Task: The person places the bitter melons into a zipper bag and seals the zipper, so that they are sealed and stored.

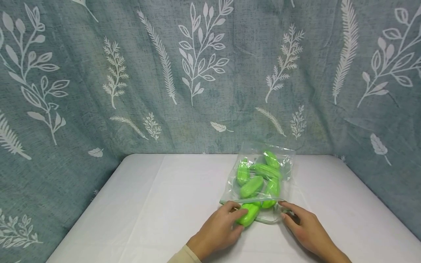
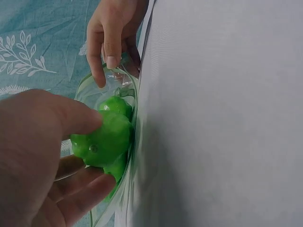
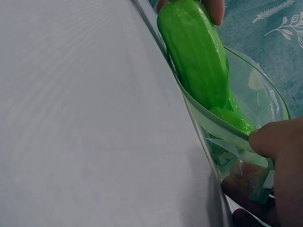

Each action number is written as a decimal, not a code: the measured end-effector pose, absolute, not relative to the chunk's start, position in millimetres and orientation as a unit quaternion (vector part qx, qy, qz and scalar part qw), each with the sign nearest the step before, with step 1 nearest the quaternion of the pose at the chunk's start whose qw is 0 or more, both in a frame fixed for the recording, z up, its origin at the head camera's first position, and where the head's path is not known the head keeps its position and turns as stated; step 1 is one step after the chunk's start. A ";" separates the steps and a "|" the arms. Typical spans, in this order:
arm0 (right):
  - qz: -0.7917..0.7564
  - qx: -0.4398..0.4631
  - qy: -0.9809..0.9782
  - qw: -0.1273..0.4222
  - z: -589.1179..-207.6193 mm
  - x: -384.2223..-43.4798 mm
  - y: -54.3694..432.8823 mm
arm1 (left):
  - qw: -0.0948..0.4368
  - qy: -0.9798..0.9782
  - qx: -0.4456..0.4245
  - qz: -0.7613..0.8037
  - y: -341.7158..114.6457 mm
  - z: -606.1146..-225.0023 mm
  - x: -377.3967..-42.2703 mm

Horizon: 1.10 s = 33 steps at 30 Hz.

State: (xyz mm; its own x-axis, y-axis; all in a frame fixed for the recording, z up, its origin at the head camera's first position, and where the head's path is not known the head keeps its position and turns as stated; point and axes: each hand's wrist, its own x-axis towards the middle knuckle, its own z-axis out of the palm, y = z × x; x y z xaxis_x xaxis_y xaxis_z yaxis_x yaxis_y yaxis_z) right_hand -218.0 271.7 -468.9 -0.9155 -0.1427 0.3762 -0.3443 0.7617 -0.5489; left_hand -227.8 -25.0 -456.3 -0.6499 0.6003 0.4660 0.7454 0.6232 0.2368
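At the mouth of a clear zip bag (image 1: 231, 190), my left hand (image 1: 219, 227) holds a glossy green toy cucumber (image 1: 249, 215), thumb on one side and fingers on the other. In the right wrist view the cucumber (image 3: 194, 54) shows long ribs, and its far end lies within the bag's opening. My right hand (image 1: 306, 228) pinches the right side of the bag's rim (image 3: 241, 135), keeping the mouth apart. Inside the bag lie several more green cucumbers (image 1: 251, 187). The left wrist view shows the held cucumber's blunt end (image 2: 106, 139) facing the camera.
The bag lies flat on a white-covered table (image 1: 177, 190), its closed end towards the table's back edge. Behind and on both sides hangs a blue-green curtain (image 1: 204, 120) with white leaf prints.
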 end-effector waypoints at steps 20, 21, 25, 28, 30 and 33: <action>0.316 0.140 -0.923 0.171 -471.5 -217.6 272.3 | 0.249 -0.850 -0.444 -0.134 -29.3 -451.5 -216.7; 0.317 0.141 -0.922 0.170 -471.3 -217.6 271.9 | 0.254 -0.848 -0.446 -0.134 -29.2 -451.9 -216.7; 0.320 0.142 -0.922 0.166 -470.1 -217.5 270.6 | 0.268 -0.844 -0.448 -0.125 -27.3 -452.7 -216.7; 0.319 0.141 -0.922 0.167 -469.1 -217.2 270.6 | 0.260 -0.852 -0.441 -0.108 -23.5 -451.9 -216.2; 0.319 0.141 -0.922 0.168 -468.9 -217.0 271.0 | 0.249 -0.860 -0.436 -0.095 -20.6 -451.3 -215.3; 0.315 0.142 -0.923 0.171 -469.9 -216.7 271.8 | 0.231 -0.869 -0.429 -0.081 -16.6 -450.7 -213.7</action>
